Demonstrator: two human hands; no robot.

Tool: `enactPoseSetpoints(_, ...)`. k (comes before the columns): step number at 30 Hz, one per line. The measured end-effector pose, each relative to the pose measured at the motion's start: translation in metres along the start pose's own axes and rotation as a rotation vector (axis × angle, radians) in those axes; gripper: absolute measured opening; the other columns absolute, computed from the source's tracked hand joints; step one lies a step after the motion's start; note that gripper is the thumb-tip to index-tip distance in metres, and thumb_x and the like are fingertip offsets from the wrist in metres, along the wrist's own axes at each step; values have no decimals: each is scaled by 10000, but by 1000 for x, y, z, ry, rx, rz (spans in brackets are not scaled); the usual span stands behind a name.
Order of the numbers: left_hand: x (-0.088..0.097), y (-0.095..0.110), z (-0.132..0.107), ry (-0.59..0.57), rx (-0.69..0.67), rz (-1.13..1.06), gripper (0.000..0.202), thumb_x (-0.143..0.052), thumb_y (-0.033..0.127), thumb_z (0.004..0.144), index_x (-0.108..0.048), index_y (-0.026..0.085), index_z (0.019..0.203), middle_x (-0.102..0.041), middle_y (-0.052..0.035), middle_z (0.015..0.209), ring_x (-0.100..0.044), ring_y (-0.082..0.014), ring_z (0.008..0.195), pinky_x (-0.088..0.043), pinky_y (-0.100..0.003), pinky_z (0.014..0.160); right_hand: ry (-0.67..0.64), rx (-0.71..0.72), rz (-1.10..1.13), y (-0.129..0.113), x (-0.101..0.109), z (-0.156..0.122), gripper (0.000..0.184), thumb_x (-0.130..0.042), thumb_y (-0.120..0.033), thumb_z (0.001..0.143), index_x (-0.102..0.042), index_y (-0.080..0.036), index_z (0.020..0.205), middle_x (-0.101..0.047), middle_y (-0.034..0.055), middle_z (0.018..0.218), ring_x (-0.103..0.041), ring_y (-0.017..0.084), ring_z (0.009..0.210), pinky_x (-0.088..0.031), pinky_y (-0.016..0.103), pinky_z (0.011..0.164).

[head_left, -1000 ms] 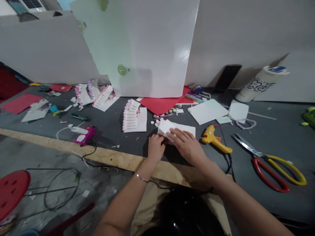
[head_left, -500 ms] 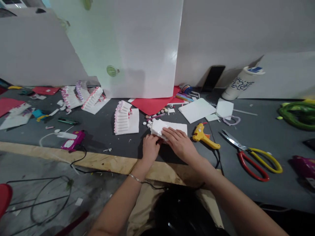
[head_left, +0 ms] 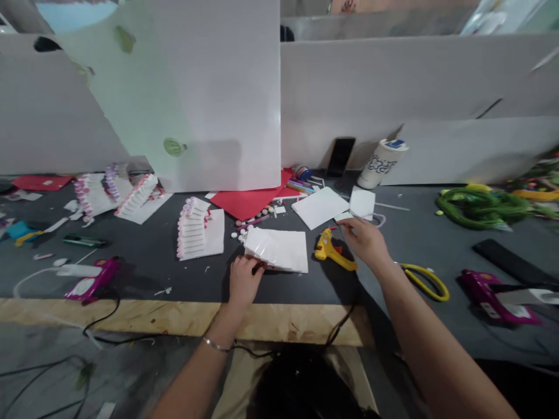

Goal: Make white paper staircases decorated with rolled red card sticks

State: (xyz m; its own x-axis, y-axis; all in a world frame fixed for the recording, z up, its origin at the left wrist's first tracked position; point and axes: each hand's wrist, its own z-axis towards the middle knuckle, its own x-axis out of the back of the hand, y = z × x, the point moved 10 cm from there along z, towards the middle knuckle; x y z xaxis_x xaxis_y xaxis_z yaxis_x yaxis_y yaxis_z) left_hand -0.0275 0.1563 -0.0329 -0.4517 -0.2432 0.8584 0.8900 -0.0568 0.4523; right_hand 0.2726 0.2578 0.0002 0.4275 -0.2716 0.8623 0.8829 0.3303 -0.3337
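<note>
Our grey desk (head_left: 152,285) carries everything, and along its back we see a tall white board (head_left: 227,87), upright, perhaps to screen off the space beyond. The bottle (head_left: 378,164) stands well back by the wall of boards, presumably so that it clears the space where our arms work. Nearer, our left hand (head_left: 243,278) is at the near left corner of the white card (head_left: 286,250), which lies in front of us close to the desk's front edge; its grip seems to pinch that corner, likely to steady the layers, as the upper leaf sits slightly raised. Our right hand (head_left: 365,238) is well apart from it, above the yellow glue gun (head_left: 334,251), which lies just right of the card, handy for that side. Its fingertips meet at a pale scrap (head_left: 343,215); we cannot tell whether that grip holds it. Smallest, the white beads (head_left: 242,234) cluster at the card's far left corner.
</note>
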Motion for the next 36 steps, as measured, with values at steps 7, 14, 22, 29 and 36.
enactPoseSetpoints(7,0,-7,0,12,-10,-14,127,-584,181,819,-708,208,823,-703,-63,907,-614,-244,896,-470,-405,848,-120,64,-15,24,-37,31,150,-595,-163,813,-718,-200,889,-686,61,923,-642,189,853,-495,286,754)
enactPoseSetpoints(14,1,-11,-1,19,-15,-24,137,-576,206,809,-710,232,802,-710,-50,878,-629,-241,889,-481,-408,858,-121,-2,-38,39,-41,24,138,-556,-180,859,-684,-180,809,-667,74,801,-632,208,757,-463,290,655)
enactPoseSetpoints(22,2,-9,-3,6,12,-36,137,-563,214,814,-700,223,812,-715,-58,914,-631,-249,931,-476,-441,903,-117,-29,120,41,-26,21,216,-509,-244,856,-703,-203,941,-701,90,874,-653,223,793,-500,338,732)
enactPoseSetpoints(29,3,-12,-5,26,-16,-63,159,-548,229,827,-708,227,826,-718,-62,896,-649,-255,909,-497,-469,910,-234,-191,387,14,-56,105,165,-569,-277,883,-694,-220,974,-706,40,906,-650,181,827,-524,346,815)
enactPoseSetpoints(36,7,-11,-10,65,-79,-79,234,-515,207,843,-729,261,922,-728,-60,953,-664,-249,885,-555,-415,798,-382,-540,634,-34,-146,197,360,-584,-364,928,-561,-169,1230,-595,85,1214,-619,211,1012,-542,420,843)
